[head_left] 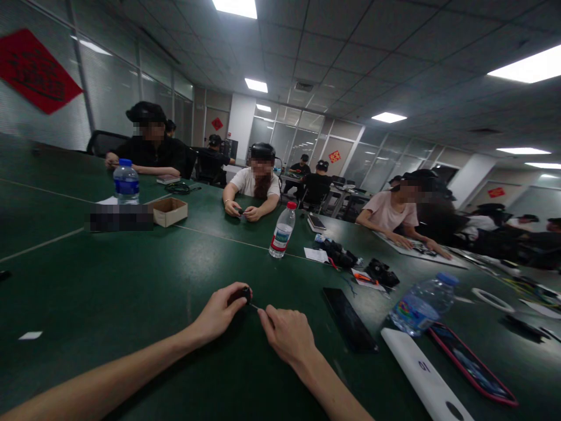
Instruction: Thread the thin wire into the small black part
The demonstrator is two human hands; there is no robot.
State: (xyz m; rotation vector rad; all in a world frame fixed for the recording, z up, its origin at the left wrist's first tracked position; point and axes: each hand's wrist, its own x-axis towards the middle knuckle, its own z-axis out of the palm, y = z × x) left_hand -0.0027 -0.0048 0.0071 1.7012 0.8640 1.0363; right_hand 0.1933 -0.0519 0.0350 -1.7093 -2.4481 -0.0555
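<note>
the wearer's two bare hands (221, 316) (289, 336), one small black part (246, 294), one thin shaft (254, 306), one red-capped plastic bottle (281, 234), two blue-capped plastic bottles (127, 184) (421, 307), one small open cardboard box (172, 214), one slim white slab (418, 368), one red-edged smartphone (473, 363), four red paper wall decorations (39, 70) (217, 123) (335, 156) (497, 192)

This is looking like an office: panel lights (530, 64) are shining from a tiled ceiling (342, 35), glass partitions (298, 130) are lining the room, black chairs (318, 193) are standing about, and several people (256, 181) are sitting at tables (144, 280), the nearest one bearing phones (349, 320) and bottles (281, 231).
</note>
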